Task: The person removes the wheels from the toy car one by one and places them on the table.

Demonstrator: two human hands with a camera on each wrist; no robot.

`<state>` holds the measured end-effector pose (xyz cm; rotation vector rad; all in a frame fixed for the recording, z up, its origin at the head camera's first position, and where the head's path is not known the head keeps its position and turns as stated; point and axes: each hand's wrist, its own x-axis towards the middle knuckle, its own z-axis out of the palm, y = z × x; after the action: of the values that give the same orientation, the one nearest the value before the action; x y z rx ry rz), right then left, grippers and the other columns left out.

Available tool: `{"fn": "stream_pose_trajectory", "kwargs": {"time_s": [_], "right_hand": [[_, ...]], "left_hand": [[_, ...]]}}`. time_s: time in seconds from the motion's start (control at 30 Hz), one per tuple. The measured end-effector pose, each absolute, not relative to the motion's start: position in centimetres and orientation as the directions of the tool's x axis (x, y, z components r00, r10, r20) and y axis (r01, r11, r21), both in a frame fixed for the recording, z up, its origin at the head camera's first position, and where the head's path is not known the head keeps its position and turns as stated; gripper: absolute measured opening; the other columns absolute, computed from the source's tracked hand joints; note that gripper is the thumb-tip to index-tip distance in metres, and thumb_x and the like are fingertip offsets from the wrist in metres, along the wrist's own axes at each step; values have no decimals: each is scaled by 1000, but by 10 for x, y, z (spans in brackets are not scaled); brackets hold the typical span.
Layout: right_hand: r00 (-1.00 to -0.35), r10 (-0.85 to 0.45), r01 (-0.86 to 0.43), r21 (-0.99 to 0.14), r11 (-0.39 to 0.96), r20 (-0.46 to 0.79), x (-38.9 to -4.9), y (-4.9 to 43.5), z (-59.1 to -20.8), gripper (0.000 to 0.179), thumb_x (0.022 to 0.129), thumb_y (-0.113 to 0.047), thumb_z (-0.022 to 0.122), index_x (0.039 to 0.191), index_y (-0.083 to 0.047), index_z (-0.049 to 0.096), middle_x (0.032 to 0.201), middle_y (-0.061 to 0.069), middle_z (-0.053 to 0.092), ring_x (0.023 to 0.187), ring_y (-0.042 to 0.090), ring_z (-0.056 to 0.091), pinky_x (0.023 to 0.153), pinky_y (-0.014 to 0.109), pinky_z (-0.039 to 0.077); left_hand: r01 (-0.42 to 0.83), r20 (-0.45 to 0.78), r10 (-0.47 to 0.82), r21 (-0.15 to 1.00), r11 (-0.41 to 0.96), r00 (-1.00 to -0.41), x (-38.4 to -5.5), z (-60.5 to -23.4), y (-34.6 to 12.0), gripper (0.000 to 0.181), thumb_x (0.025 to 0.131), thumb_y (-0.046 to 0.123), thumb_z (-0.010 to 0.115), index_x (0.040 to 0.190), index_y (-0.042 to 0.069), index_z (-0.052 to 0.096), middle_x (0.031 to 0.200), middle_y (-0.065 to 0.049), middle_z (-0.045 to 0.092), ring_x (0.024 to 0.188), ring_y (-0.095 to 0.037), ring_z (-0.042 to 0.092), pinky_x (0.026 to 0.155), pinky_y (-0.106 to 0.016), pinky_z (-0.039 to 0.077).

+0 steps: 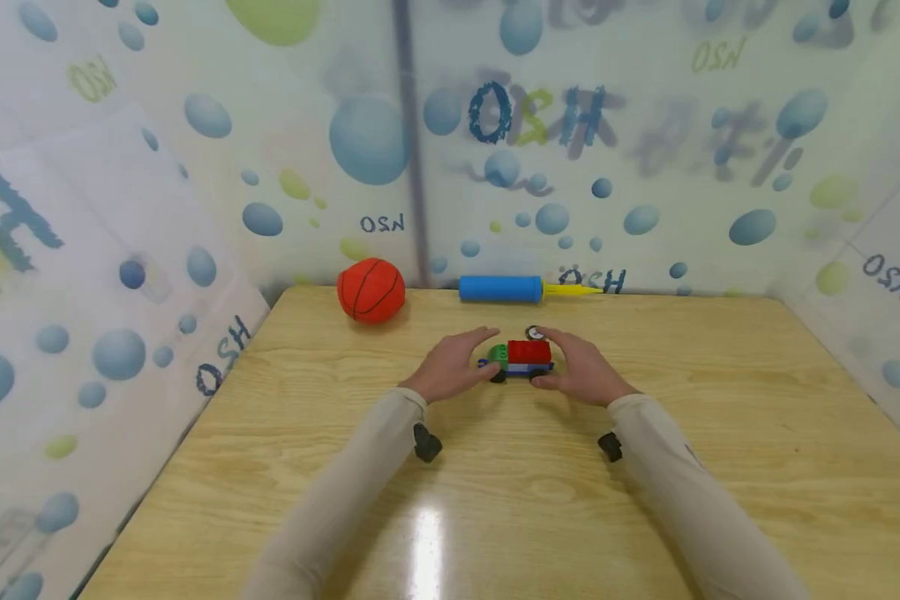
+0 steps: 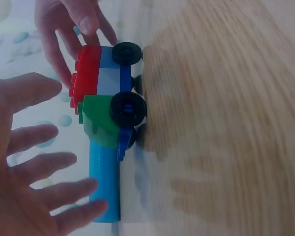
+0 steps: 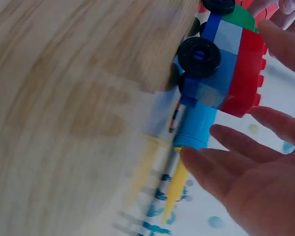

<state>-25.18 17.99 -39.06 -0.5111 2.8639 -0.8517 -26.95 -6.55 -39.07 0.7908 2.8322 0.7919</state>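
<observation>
A toy truck [image 1: 528, 353] built of blocks stands on its black wheels on the table, with a green cab, a red studded top and a blue and grey body. On its left is my left hand [image 1: 453, 364], fingers spread and relaxed, apart from the cab [image 2: 101, 118] in the left wrist view. My right hand [image 1: 587, 367] is at the truck's rear end, fingers extended and slightly bent. In the right wrist view its fingers [image 3: 275, 123] lie close beside the red blocks [image 3: 243, 73]. Neither hand grips anything.
Behind the truck lies a small round black-and-white disc [image 1: 536, 332]. A blue hand pump [image 1: 501, 289] with a yellow nozzle lies along the back wall. Left of it sits a red ball [image 1: 371, 291] with black lines. Patterned walls [image 1: 307, 125] border the wooden table [image 1: 525, 500].
</observation>
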Motion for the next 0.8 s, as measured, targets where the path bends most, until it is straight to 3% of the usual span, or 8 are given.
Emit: {"fn": "stream_pose_trajectory", "kwargs": {"time_s": [0.07, 0.13, 0.17, 0.23, 0.3, 0.5, 0.8], "right_hand": [[-939, -344, -271, -576, 771, -18, -254, 181, -393, 80, 89, -25, 76, 154, -4, 35, 157, 24, 39, 143, 48, 38, 115, 64, 34], [-942, -333, -249, -605, 756, -28, -256, 183, -396, 74, 91, -23, 75, 153, -5, 39, 157, 24, 40, 142, 48, 40, 113, 63, 37], [-944, -329, -242, -617, 749, -29, -257, 183, -397, 70, 92, -22, 73, 152, -6, 41, 157, 24, 40, 142, 48, 40, 112, 62, 39], [-947, -322, -236, -634, 737, -22, -260, 185, -400, 64, 93, -20, 71, 150, -7, 45, 156, 24, 42, 141, 49, 42, 109, 61, 43], [-948, -319, -246, -642, 726, 3, -261, 186, -402, 58, 94, -16, 69, 148, -6, 48, 154, 24, 44, 141, 48, 42, 107, 60, 45], [-948, -310, -277, -665, 694, 71, -266, 186, -404, 48, 93, -6, 68, 139, -2, 56, 144, 23, 56, 133, 46, 52, 101, 56, 52], [-956, -287, -242, -695, 677, 54, -270, 183, -402, 43, 94, -4, 66, 137, -3, 59, 135, 22, 63, 122, 41, 59, 100, 53, 53]], "left_hand": [[471, 73, 518, 538, 699, -852, -271, -392, -61, 57, 98, 34, 63, 150, 19, 46, 121, -15, 72, 117, -35, 66, 108, -48, 48], [475, 85, 522, 557, 681, -849, -273, -393, -58, 53, 98, 30, 63, 148, 17, 50, 113, -13, 75, 112, -34, 69, 104, -45, 51], [476, 85, 524, 561, 678, -847, -273, -393, -56, 52, 98, 29, 64, 147, 16, 50, 113, -13, 75, 112, -34, 69, 104, -45, 52], [483, 100, 523, 557, 675, -846, -275, -393, -52, 50, 97, 27, 65, 144, 14, 53, 132, -9, 69, 125, -30, 64, 105, -44, 52], [485, 104, 521, 552, 678, -847, -275, -393, -49, 49, 97, 25, 66, 143, 13, 55, 142, -7, 62, 126, -28, 64, 105, -43, 52], [491, 121, 509, 521, 698, -852, -277, -393, -42, 43, 96, 22, 68, 137, 15, 61, 136, -5, 67, 118, -24, 68, 100, -39, 55], [493, 139, 503, 527, 692, -853, -278, -393, -40, 38, 95, 18, 70, 132, 15, 64, 131, -5, 70, 114, -24, 68, 99, -40, 55]]}}
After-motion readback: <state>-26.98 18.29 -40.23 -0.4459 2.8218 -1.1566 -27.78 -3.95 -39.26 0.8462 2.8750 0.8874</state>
